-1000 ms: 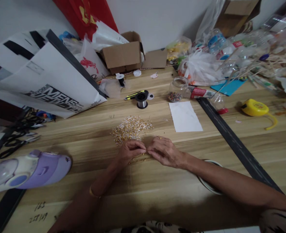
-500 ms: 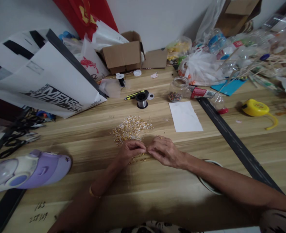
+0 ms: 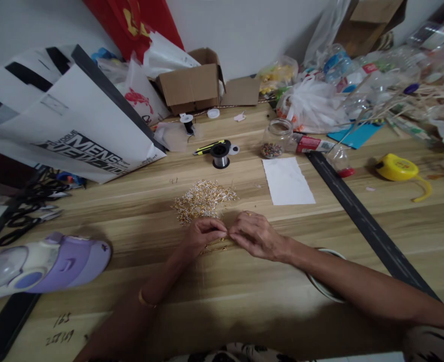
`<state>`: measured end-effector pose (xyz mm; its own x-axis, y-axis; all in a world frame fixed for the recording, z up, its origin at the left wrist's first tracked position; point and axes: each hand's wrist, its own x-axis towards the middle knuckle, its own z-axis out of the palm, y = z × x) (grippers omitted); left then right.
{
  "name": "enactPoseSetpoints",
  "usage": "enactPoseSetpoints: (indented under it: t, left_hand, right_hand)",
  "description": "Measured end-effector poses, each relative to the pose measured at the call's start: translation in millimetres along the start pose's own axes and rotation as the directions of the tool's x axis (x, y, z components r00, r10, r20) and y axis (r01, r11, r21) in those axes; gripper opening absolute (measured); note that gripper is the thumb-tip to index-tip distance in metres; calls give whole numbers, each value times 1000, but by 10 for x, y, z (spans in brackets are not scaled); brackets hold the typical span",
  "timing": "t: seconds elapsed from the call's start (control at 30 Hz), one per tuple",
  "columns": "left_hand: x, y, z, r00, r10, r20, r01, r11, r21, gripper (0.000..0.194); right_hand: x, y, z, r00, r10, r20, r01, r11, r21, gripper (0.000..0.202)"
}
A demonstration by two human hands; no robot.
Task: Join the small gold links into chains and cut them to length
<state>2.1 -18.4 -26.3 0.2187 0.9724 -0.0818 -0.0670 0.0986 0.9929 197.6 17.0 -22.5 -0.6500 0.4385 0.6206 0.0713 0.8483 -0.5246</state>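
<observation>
My left hand [image 3: 202,235] and my right hand [image 3: 256,235] meet fingertip to fingertip over the wooden table, both in a pinch. Whatever lies between the fingertips is too small to make out. A gold chain [image 3: 214,249] shows just below and between them, partly hidden by the fingers. Right behind my left hand is a loose pile of small gold and silver pieces [image 3: 203,198].
Behind the pile stand a wire spool [image 3: 220,157] and a yellow-black cutter [image 3: 206,148]. White paper [image 3: 288,181], a bead jar [image 3: 276,138] and a yellow tape measure [image 3: 397,167] are to the right. Scissors [image 3: 25,226] and a purple bottle [image 3: 67,264] lie left.
</observation>
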Motion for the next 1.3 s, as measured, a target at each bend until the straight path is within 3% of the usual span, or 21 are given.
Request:
enactPoseSetpoints:
  t: [0.6, 1.0, 1.3]
  left_hand:
    - [2, 12, 2, 998, 55, 17, -56, 997, 48, 15]
    - [-15, -7, 9, 958, 283, 38, -283, 927, 244, 8]
    - [-23, -8, 15, 929, 366, 62, -359, 846, 395, 10]
  right_hand:
    - [-11, 17, 8, 1000, 2, 16, -2, 1000, -6, 9]
    - [-19, 44, -1, 997, 13, 82, -9, 998, -55, 14]
    - [-24, 60, 6, 995, 22, 94, -15, 998, -65, 15]
